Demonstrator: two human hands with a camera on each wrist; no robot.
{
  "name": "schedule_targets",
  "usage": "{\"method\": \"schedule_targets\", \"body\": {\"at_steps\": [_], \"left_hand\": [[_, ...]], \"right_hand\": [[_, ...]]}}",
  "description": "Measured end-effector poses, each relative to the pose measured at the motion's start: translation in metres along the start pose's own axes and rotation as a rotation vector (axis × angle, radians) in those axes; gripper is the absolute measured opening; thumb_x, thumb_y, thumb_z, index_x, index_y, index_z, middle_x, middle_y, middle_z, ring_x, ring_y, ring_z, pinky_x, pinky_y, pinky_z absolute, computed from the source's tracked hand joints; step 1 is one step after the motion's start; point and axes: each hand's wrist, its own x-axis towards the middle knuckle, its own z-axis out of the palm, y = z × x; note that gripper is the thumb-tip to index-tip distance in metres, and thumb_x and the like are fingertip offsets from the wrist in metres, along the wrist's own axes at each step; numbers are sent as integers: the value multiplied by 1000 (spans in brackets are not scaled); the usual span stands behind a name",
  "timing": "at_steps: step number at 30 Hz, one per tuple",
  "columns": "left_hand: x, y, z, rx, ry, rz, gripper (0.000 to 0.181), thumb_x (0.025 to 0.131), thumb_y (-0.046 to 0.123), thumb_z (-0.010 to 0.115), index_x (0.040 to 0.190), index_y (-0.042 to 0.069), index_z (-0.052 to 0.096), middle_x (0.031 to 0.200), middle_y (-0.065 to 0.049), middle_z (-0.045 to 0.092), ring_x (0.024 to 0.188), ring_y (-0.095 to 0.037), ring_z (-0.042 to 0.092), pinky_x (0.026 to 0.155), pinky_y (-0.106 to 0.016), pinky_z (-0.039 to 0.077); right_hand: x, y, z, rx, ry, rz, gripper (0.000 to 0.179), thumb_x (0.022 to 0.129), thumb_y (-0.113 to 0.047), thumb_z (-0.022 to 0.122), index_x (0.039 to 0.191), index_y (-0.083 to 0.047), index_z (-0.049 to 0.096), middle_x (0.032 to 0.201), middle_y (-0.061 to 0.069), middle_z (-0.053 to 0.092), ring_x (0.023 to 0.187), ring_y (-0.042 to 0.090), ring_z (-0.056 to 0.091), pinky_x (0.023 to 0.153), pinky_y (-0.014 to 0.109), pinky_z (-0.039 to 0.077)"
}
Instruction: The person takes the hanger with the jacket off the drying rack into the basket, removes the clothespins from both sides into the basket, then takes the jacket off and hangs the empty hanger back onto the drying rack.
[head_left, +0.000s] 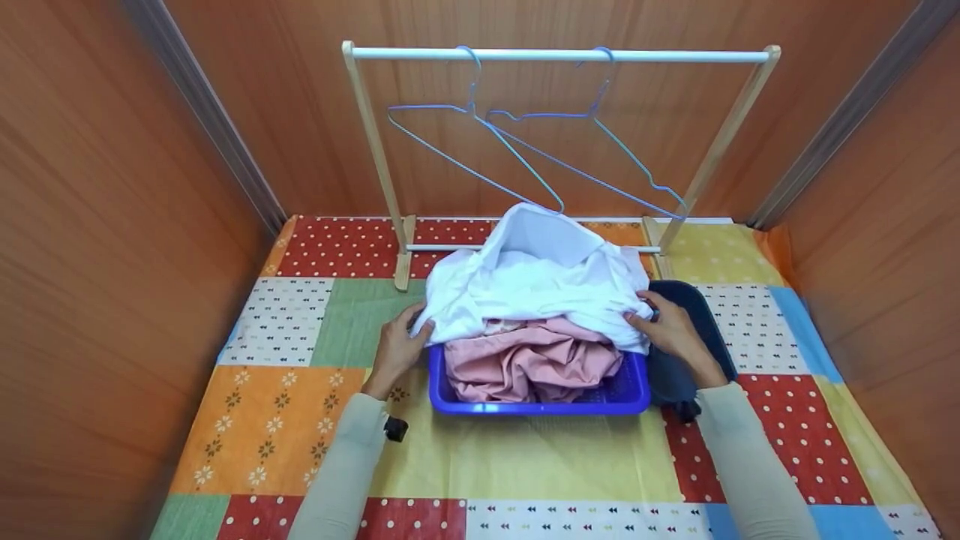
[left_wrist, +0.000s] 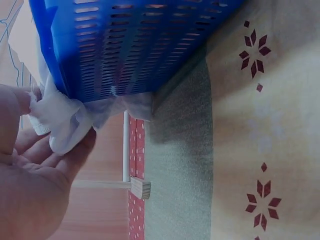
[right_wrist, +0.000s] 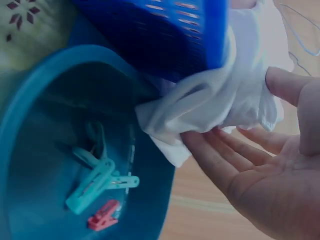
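A white garment (head_left: 525,285) lies bunched over the back of the blue basket (head_left: 540,409), its upper part raised in a peak. My left hand (head_left: 401,341) grips its left edge between thumb and fingers, beside the basket wall. On the other side my right hand (head_left: 671,330) holds the right edge; in the right wrist view the cloth hangs between thumb and fingers. A crumpled pink cloth (head_left: 525,367) fills the front of the basket. Part of the basket is hidden under the white garment.
Behind the basket stands a rack (head_left: 690,56) with a left hanger (head_left: 450,154) and a right hanger (head_left: 630,150) on its bar. A dark teal basin (head_left: 694,307) at the right contains green clothespins (right_wrist: 92,185) and a red clothespin (right_wrist: 104,216). Wooden panels (head_left: 90,262) enclose the sides.
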Motion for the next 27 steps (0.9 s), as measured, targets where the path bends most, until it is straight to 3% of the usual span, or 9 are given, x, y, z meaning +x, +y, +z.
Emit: {"method": "schedule_targets", "body": {"at_steps": [4, 7, 11, 20, 22, 25, 27], "left_hand": [[0, 1, 2, -5, 77, 44, 33, 89, 9, 67, 121, 0, 66, 117, -21, 70, 110, -37, 67, 95, -49, 51], [1, 6, 1, -12, 113, 46, 29, 88, 5, 68, 116, 0, 70, 111, -18, 73, 103, -35, 69, 91, -48, 54], [1, 13, -2, -16, 136, 42, 24, 88, 4, 69, 112, 3, 72, 108, -15, 74, 99, -32, 71, 88, -46, 55], [2, 39, -1, -34, 166, 115, 21, 88, 1, 68, 107, 3, 74, 104, -16, 75, 94, -31, 73, 82, -45, 58], [0, 46, -1, -43, 160, 140, 21, 88, 1, 67, 107, 3, 74, 104, -16, 75, 94, -31, 73, 81, -45, 58], [-4, 59, 1, -44, 145, 177, 21, 88, 0, 67, 108, 5, 74, 104, -15, 75, 94, -29, 73, 80, -43, 58], [-8, 67, 2, -20, 136, 220, 22, 88, 0, 66, 108, 5, 74, 104, -14, 75, 92, -26, 73, 78, -43, 58]], "right_hand": [[0, 3, 4, -1, 65, -5, 51, 93, -26, 67, 136, -2, 54, 117, 27, 64, 85, 30, 57, 75, 39, 46], [0, 1, 5, 11, 138, -25, 44, 91, -20, 69, 130, -1, 61, 123, 29, 63, 99, 37, 60, 88, 48, 47], [-1, -5, 4, 41, 216, -52, 37, 90, -15, 69, 123, 1, 65, 122, 29, 64, 112, 43, 61, 94, 54, 47], [-5, -30, 1, 108, 302, -68, 32, 90, -12, 68, 120, 0, 68, 120, 25, 67, 112, 39, 63, 93, 52, 49], [-7, -38, 3, 120, 319, -73, 31, 90, -12, 68, 119, -1, 69, 117, 24, 69, 105, 36, 65, 87, 46, 50], [-10, -50, 5, 111, 348, -95, 30, 89, -13, 70, 117, -4, 71, 92, 19, 71, 78, 26, 62, 69, 32, 47], [-13, -59, 8, 103, 364, -119, 29, 87, -13, 71, 116, -5, 72, 73, 11, 64, 64, 16, 51, 59, 25, 38]]}}
